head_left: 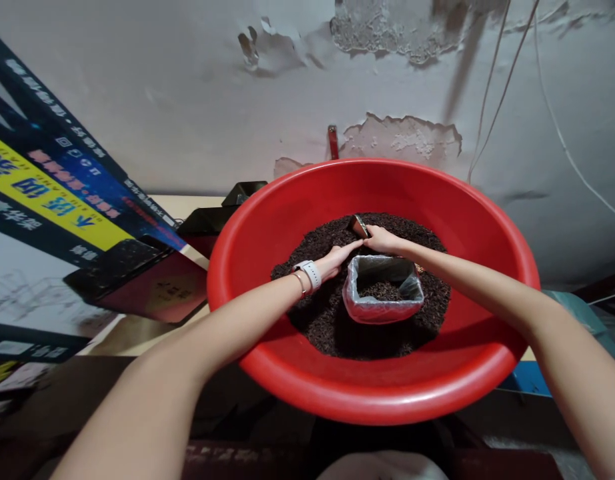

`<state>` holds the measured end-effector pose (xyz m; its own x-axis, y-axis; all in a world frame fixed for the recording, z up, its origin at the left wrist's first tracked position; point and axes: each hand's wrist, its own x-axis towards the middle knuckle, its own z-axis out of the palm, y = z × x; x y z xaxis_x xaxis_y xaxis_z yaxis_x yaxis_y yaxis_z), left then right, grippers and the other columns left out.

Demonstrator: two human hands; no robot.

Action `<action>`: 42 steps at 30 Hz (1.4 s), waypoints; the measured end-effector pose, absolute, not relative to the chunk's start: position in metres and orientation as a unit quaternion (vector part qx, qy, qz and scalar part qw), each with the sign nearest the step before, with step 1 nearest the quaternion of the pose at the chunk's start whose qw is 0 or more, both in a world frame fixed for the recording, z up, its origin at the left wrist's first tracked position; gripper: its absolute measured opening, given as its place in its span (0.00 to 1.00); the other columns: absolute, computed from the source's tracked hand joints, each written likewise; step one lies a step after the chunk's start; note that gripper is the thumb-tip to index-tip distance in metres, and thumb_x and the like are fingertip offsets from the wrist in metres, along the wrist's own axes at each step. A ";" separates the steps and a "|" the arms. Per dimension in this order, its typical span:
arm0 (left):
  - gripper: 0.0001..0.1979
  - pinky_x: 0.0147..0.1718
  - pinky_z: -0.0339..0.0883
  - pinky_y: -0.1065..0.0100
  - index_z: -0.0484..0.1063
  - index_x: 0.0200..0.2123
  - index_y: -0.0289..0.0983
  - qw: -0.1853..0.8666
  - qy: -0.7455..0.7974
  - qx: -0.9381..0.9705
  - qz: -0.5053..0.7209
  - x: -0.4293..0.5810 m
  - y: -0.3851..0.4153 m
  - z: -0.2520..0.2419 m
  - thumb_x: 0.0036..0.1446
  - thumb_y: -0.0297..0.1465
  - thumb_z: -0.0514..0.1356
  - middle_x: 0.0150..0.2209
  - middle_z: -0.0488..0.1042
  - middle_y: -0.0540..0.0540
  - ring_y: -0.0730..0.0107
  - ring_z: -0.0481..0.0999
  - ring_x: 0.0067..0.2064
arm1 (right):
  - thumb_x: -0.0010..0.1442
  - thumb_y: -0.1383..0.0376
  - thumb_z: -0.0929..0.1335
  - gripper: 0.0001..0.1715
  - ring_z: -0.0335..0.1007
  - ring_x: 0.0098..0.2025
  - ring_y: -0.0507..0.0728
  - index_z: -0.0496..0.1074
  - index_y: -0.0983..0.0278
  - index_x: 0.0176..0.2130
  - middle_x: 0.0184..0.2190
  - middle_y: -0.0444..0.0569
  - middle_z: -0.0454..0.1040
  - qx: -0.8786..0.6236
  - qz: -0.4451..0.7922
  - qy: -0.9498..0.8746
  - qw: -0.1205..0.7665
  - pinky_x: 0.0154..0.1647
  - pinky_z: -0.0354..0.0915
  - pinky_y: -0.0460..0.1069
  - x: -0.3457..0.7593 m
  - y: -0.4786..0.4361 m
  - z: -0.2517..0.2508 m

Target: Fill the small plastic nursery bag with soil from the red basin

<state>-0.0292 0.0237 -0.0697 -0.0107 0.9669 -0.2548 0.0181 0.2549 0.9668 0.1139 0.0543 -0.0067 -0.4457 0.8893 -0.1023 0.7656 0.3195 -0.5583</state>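
The scoop [359, 226] is mostly hidden under the right hand [382, 240], so its shape is hard to tell. The box [52, 193] is cut off at the left edge. The bag [382, 300] hides some tea [327, 320].

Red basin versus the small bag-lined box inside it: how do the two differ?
The red basin is round, wide and bare plastic; the small box is squarish, far smaller and lined with a clear bag. The basin holds a broad heap of dark loose material; the box holds a thin layer. Both are red, open-topped.
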 end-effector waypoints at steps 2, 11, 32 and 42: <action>0.26 0.47 0.65 0.58 0.68 0.45 0.32 0.535 0.580 0.442 0.426 -0.030 0.024 -0.068 0.45 0.40 0.66 0.42 0.76 0.36 0.54 0.73 0.46 | 0.52 0.73 0.63 0.21 0.68 0.46 0.57 0.68 0.70 0.48 0.48 0.56 0.72 -0.515 0.272 -0.806 0.108 0.44 0.61 0.45 0.116 0.053 -0.006; 0.16 0.48 0.65 0.64 0.65 0.45 0.34 0.454 0.485 0.574 0.479 -0.013 0.018 -0.001 0.53 0.31 0.58 0.44 0.73 0.44 0.65 0.71 0.46 | 0.50 0.74 0.63 0.23 0.70 0.45 0.59 0.69 0.70 0.47 0.46 0.56 0.73 -0.564 0.259 -0.776 0.109 0.38 0.63 0.44 0.149 0.075 -0.015; 0.15 0.52 0.60 0.58 0.78 0.40 0.38 0.524 0.320 0.751 0.242 -0.005 -0.023 0.046 0.46 0.33 0.65 0.42 0.78 0.45 0.55 0.72 0.50 | 0.56 0.66 0.65 0.16 0.71 0.43 0.59 0.70 0.69 0.44 0.45 0.57 0.74 -0.583 0.213 -0.780 0.073 0.39 0.64 0.45 0.157 0.073 -0.011; 0.24 0.58 0.50 0.51 0.63 0.57 0.38 0.357 0.713 0.493 0.349 -0.031 0.033 -0.041 0.57 0.36 0.54 0.61 0.59 0.39 0.48 0.54 0.63 | 0.58 0.72 0.59 0.21 0.67 0.50 0.67 0.65 0.70 0.51 0.47 0.65 0.69 -0.649 0.104 -0.749 0.076 0.49 0.62 0.57 0.179 0.095 -0.025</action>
<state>-0.0311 0.0330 -0.0408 -0.2588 0.9518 -0.1649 0.4538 0.2705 0.8491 0.1789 0.0952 -0.0253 -0.1448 0.9892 -0.0217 0.9576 0.1346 -0.2549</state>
